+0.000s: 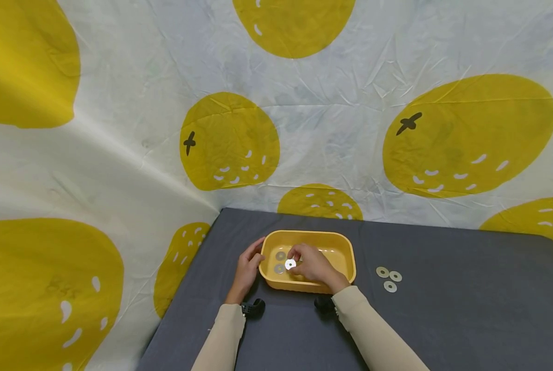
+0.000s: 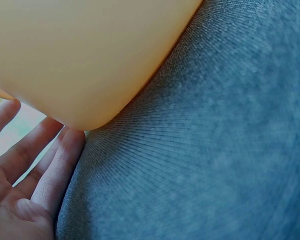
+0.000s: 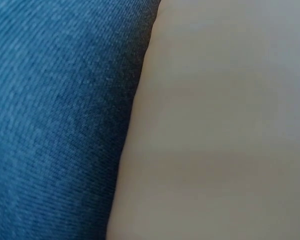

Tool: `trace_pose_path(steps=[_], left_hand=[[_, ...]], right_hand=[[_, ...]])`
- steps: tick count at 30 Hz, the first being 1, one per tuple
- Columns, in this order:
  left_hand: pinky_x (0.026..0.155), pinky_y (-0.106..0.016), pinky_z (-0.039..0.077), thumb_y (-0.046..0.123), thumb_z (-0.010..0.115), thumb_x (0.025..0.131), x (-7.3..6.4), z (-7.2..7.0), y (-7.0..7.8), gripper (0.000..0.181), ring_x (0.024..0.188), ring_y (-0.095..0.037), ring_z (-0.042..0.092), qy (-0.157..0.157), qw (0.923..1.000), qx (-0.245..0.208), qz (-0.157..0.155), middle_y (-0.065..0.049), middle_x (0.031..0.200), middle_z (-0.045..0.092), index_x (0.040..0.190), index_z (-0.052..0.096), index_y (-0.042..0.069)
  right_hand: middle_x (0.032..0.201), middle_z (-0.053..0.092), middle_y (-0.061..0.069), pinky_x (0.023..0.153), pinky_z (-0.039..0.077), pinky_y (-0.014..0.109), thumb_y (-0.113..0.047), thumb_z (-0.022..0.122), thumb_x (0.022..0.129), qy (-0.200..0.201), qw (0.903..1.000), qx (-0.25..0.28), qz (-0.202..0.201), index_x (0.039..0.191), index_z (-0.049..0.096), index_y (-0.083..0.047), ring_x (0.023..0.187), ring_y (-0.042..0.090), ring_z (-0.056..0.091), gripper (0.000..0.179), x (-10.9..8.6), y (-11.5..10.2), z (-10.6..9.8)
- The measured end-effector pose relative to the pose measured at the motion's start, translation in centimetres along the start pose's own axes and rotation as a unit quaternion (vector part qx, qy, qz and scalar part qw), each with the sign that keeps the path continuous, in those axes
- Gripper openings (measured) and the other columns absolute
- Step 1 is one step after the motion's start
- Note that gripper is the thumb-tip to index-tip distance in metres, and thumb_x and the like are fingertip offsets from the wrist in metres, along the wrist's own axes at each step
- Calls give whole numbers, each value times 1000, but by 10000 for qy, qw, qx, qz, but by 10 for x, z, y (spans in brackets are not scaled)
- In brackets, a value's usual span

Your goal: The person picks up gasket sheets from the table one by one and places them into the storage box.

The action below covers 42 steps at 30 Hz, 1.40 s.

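Observation:
A yellow plastic tub (image 1: 281, 283) with rounded corners sits on dark cloth. My right hand (image 1: 314, 265) reaches into its left half and pinches a shiny metal washer (image 1: 288, 266) between thumb and fingers. Two more flat washers lie on the tub floor to the left: an upper washer (image 1: 278, 256) and a lower washer (image 1: 276, 269). My left hand (image 1: 247, 268) is at the tub's left end, its fingers extended along the outside. Those fingertips meet the tub wall (image 2: 90, 70) in the left wrist view. Only tub wall (image 3: 220, 125) and cloth fill the right wrist view.
Three loose washers (image 1: 390, 289) lie in a cluster on the dark tablecloth (image 1: 466, 299), right of the tub. A white curtain (image 1: 332, 134) printed with yellow fruit hangs behind and along the left side of the table.

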<state>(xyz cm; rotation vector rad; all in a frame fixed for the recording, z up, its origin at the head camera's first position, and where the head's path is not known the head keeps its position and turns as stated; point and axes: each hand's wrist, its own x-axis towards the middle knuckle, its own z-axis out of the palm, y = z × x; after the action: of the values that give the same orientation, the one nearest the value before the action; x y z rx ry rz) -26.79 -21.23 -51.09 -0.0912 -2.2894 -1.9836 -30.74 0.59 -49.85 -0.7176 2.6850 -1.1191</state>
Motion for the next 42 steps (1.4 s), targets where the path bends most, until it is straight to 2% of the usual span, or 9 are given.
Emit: trace_pose_path(steps=[6, 10, 13, 18, 23, 28, 32, 36, 42], left_hand=[[99, -49, 52, 2, 50, 99, 1, 0, -1, 52, 124, -41, 61, 24, 10000, -7, -19, -23, 138, 62, 151, 52, 11], [99, -50, 52, 3, 51, 99, 1, 0, -2, 52, 125, -41, 61, 9, 10000, 1, -37, -22, 138, 63, 150, 53, 13], [99, -48, 52, 4, 51, 99, 1, 0, -2, 53, 125, -41, 61, -15, 10000, 40, -44, -23, 139, 62, 152, 51, 10], [98, -44, 53, 4, 50, 100, 1, 0, -1, 52, 125, -41, 60, -48, 9999, 69, -60, -24, 140, 61, 152, 50, 10], [94, -37, 53, 4, 50, 100, -1, -1, 0, 52, 124, -43, 60, -43, 9999, 99, 3, -25, 140, 61, 152, 49, 8], [91, -30, 53, 3, 50, 100, -3, -1, 2, 52, 124, -43, 61, -109, 9999, 69, 10, -25, 140, 60, 153, 49, 7], [92, -31, 54, 3, 49, 101, -2, -1, 2, 52, 125, -42, 61, -104, 9999, 44, -12, -25, 141, 60, 153, 48, 6], [93, -33, 54, 3, 50, 100, -1, -1, 2, 52, 124, -40, 61, -78, 9999, 81, -36, -23, 140, 61, 153, 48, 5], [88, -27, 54, 3, 50, 101, -1, 0, 0, 52, 122, -40, 62, -85, 9999, 60, -20, -23, 139, 62, 153, 48, 6]], right_hand=[[87, 58, 2, 66, 40, 30, -15, 79, 88, 256, 9995, 162, 35, 105, 72, -8, 69, 16, 48, 19, -3, 0, -5], [85, 58, 1, 61, 38, 28, -13, 74, 92, 547, 9974, 460, -22, 106, 71, -7, 64, 16, 46, 15, -9, 2, -19], [85, 60, 2, 60, 39, 27, -13, 71, 95, 783, 9946, 650, -212, 107, 71, -5, 64, 16, 46, 14, -18, 7, -35], [82, 64, 1, 59, 43, 27, -15, 70, 96, 1357, 9871, 673, -510, 103, 71, -12, 64, 15, 51, 7, -38, 24, -68], [82, 64, 3, 59, 44, 27, -15, 70, 97, 1727, 9831, 541, -285, 104, 71, -11, 64, 13, 52, 9, -62, 49, -100], [87, 66, 6, 60, 45, 27, -19, 68, 98, 1729, 9844, 253, 196, 110, 70, -7, 68, 11, 54, 17, -89, 79, -122], [88, 67, 6, 61, 47, 27, -22, 68, 99, 1599, 9861, 35, 452, 113, 69, -5, 70, 10, 56, 23, -104, 103, -131], [88, 67, 5, 61, 47, 28, -21, 68, 99, 1337, 9894, -133, 552, 115, 68, -3, 71, 11, 56, 25, -113, 117, -137], [83, 64, 3, 59, 44, 28, -15, 69, 96, 870, 9941, -446, 472, 110, 69, -1, 68, 8, 53, 20, -122, 131, -147]])
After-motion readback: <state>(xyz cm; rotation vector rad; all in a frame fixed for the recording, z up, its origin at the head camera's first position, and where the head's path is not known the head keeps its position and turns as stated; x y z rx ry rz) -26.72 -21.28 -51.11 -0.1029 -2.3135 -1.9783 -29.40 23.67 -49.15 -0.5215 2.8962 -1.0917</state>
